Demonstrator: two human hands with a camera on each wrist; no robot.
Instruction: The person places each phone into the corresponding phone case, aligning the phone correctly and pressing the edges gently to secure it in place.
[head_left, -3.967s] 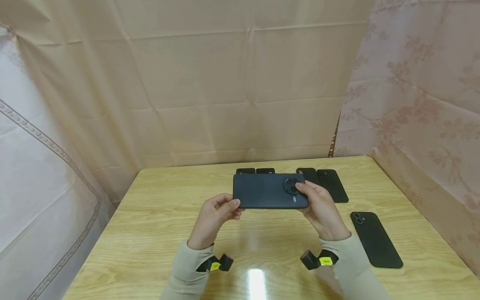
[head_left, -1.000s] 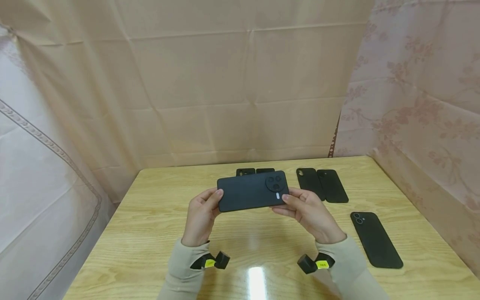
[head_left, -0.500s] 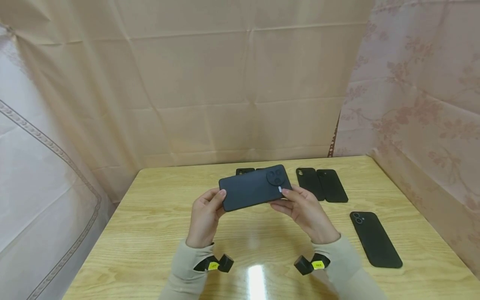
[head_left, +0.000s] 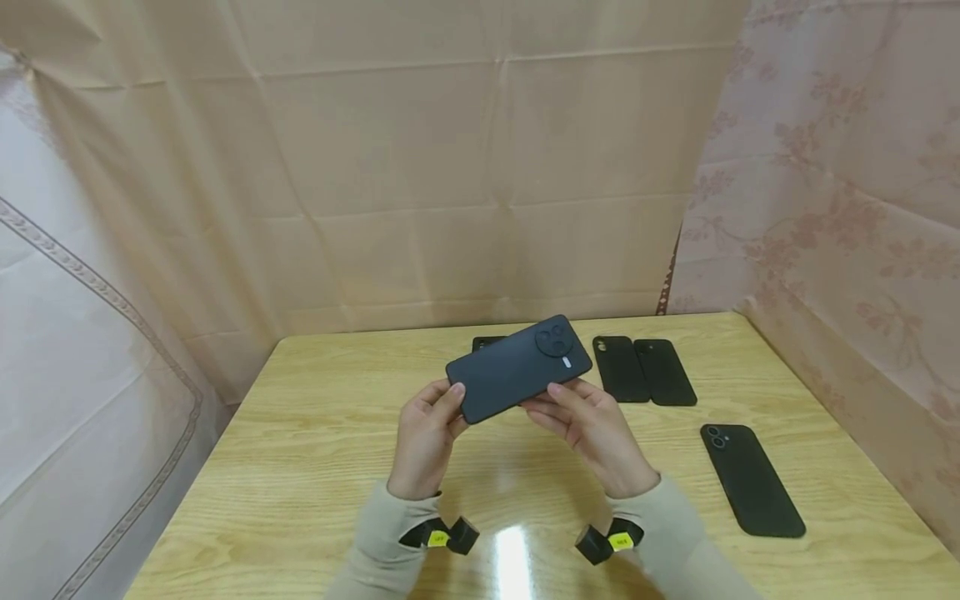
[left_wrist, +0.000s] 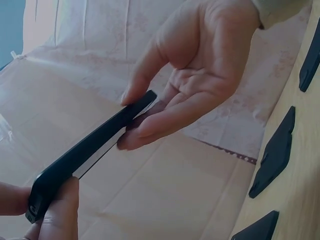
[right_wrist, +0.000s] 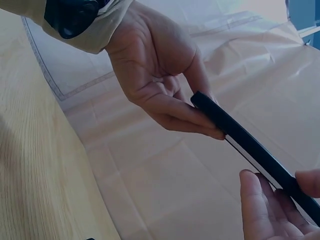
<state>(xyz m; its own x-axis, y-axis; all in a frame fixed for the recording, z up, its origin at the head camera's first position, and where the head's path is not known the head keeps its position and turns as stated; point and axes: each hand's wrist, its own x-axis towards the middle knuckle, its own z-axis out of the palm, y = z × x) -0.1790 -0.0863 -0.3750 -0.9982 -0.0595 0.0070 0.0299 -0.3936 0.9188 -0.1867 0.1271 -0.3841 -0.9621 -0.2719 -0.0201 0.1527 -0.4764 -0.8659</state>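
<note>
Left hand [head_left: 425, 437] and right hand [head_left: 596, 432] pinch the dark smartphone [head_left: 510, 372] between thumbs and fingers, just below the frame's centre. Lifting looks done; setting down on the bench [head_left: 300, 467] is not.

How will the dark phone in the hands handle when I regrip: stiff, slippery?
Probably stiff: the phone shows no bend between left hand and right hand. Its smooth-looking back may slip under a light pinch. Its flat slab shape makes rolling unlikely.
</note>
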